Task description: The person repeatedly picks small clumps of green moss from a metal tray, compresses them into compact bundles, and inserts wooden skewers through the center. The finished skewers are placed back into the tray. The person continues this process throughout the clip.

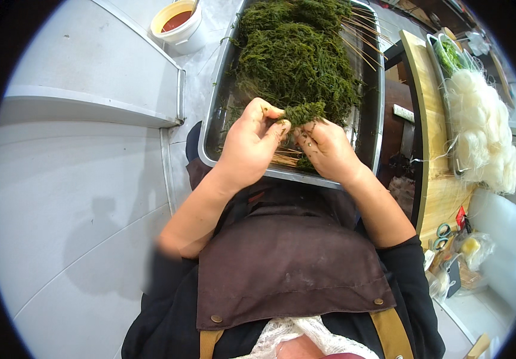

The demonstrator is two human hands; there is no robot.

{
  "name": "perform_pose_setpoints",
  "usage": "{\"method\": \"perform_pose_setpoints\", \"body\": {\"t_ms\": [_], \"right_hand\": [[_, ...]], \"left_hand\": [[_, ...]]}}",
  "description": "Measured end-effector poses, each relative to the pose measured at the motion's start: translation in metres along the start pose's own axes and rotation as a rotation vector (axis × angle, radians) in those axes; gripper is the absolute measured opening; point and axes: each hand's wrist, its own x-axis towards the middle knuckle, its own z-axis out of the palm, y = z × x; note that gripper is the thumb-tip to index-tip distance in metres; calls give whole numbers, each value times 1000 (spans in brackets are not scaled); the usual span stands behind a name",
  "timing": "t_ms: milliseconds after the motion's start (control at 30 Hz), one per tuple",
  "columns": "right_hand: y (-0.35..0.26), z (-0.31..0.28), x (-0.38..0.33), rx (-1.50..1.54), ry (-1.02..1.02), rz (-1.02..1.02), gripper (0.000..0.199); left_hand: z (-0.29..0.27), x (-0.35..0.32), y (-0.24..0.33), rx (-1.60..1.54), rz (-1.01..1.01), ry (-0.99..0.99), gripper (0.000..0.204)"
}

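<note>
Here, we find both hands at work over the near end of a deep metal tray [381,102], where they hold a small green bundle [303,112] of stringy, leafy strands. The left hand [249,140] has its grip pinched at the bundle's left end, thumb against forefinger; the right hand [330,149] presses its fingertips together on the lower right edge, so the bundle stretches between the two. Bits of green cling to the fingers of both hands.

Behind the bundle we see a large green pile [297,66] filling much of the tray, with thin sticks [362,42] jutting out at its far right. More loose sticks [285,158] lie just below the hands, along the near side. We judge the step in hand to be gathering and shaping a portion of greens, probably about one of these sticks, though we cannot tell whether a stick runs inside this bundle. To our mind the next move calls for an even pinch from both sides, firm enough to stop strands slipping away, yet gentle enough not to tear them. To the right, a wooden bench [432,119] carries pale noodle-like bundles [479,125].
</note>
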Motion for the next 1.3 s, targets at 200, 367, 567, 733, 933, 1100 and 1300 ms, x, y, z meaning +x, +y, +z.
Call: {"method": "perform_pose_setpoints", "body": {"t_ms": [200, 367, 567, 733, 933, 1100, 1300], "right_hand": [[-7, 4, 11, 182, -1, 152, 16], [-3, 0, 22, 816, -158, 506, 24], [10, -7, 33, 1046, -261, 631, 25], [17, -6, 29, 649, -179, 544, 25], [34, -28, 31, 177, -98, 470, 26], [35, -31, 30, 205, 66, 529, 25], [12, -27, 18, -322, 201, -44, 25]], "left_hand": [[0, 3, 0, 772, 485, 203, 19], [4, 18, -3, 123, 185, 210, 15], [1, 27, -3, -320, 28, 80, 12], [-4, 23, -5, -414, -25, 27, 11], [2, 3, 2, -372, -146, 54, 13], [-7, -6, 13, -597, -64, 72, 13], [-10, 6, 11, -597, 12, 93, 15]]}}
